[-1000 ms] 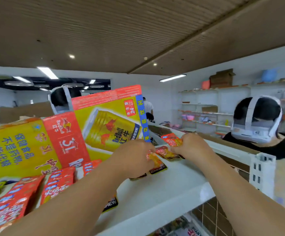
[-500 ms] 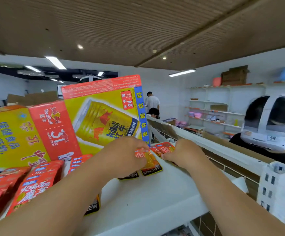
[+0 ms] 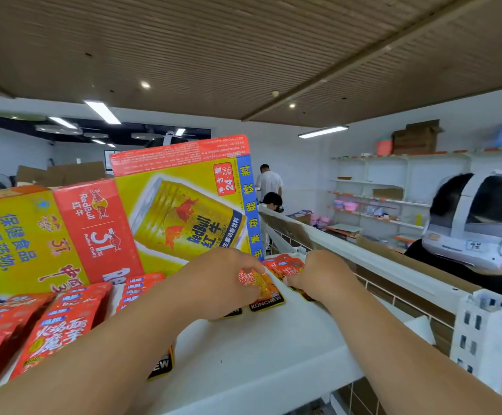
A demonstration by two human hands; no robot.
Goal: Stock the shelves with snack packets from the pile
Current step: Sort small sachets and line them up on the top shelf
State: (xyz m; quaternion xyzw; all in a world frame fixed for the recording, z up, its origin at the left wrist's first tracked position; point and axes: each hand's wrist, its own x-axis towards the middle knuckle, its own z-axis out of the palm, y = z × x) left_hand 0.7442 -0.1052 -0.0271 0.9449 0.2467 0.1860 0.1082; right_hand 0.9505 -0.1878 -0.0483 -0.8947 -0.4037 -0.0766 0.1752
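Left hand [image 3: 223,284]: fingers curled over an orange packet [image 3: 264,290] marked KONCHEW, pinching its top edge.
Right hand [image 3: 318,274]: fingers bent down onto a small stack of red packets [image 3: 284,265]; whether it grips them I cannot tell.
Packets: both lie flat, just beside each other, at the back of the white shelf [image 3: 273,354].
Left of the arms: a row of red packets [image 3: 58,324] leaning on the shelf.
Behind: a yellow Red Bull carton [image 3: 181,205], tilted.
Far right: a person in a white headset [image 3: 480,226].
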